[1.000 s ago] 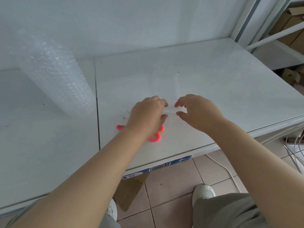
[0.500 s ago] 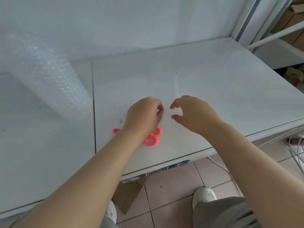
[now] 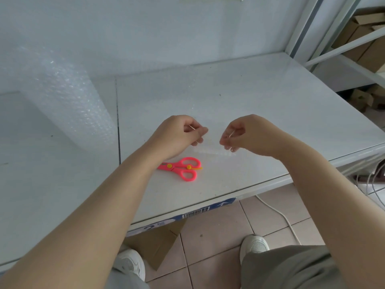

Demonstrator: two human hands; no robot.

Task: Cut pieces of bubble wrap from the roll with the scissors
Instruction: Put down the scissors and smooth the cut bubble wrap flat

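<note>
- Your left hand (image 3: 179, 135) & right hand (image 3: 248, 133) hover side by side, a gap between them, over the white shelf top (image 3: 270, 113).
- Each hand's fingers are closed in a pinch on the near edge of a clear bubble wrap sheet (image 3: 210, 142); the sheet is hard to see, edge lifted off the surface.
- Bubble wrap roll (image 3: 68, 103) stands upright at the left, against the back wall, well apart from both hands.
- Pink scissors (image 3: 183, 167) w/ yellow rivets lie flat, blades shut, just below your left wrist, near the front edge. Neither hand touches them.
- Writing: a blue & white label (image 3: 200, 211) under the front lip shows a barcode & a white arrow; text too small to read. No brand legible.
- Below: tiled floor, cardboard, white shoes (image 3: 254, 245).
</note>
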